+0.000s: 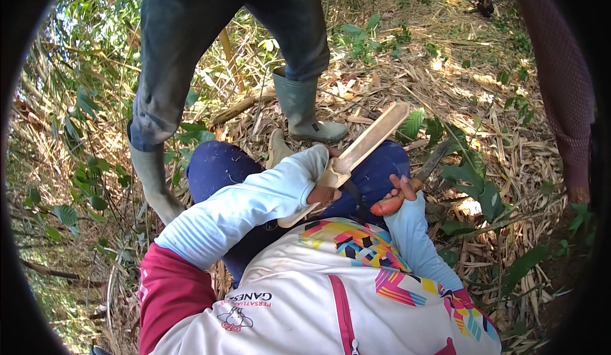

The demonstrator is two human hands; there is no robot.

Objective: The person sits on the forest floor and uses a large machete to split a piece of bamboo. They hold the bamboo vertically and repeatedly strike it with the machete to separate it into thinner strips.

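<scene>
While seated, left hand [323, 194] gripping bamboo slat [356, 154], right hand [401, 189] clamped on knife [414, 183]

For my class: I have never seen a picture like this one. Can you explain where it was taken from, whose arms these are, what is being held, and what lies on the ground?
There is no machine here. A person wears a wide-angle camera on the head, looking down, so you see their own chest, knees and forearms; the lens bends the edges.

The left hand has its grip closed on a flat pale wooden sheath, which slants up and away over the knees. The right hand is closed on the orange handle of a knife, whose dark blade points away to the right.

The ground is covered in dry stalks and leaves, with green plants around. Directly in front stands a second person in dark trousers and grey-green rubber boots. At the right edge a third person's patterned sleeve hangs down.
</scene>
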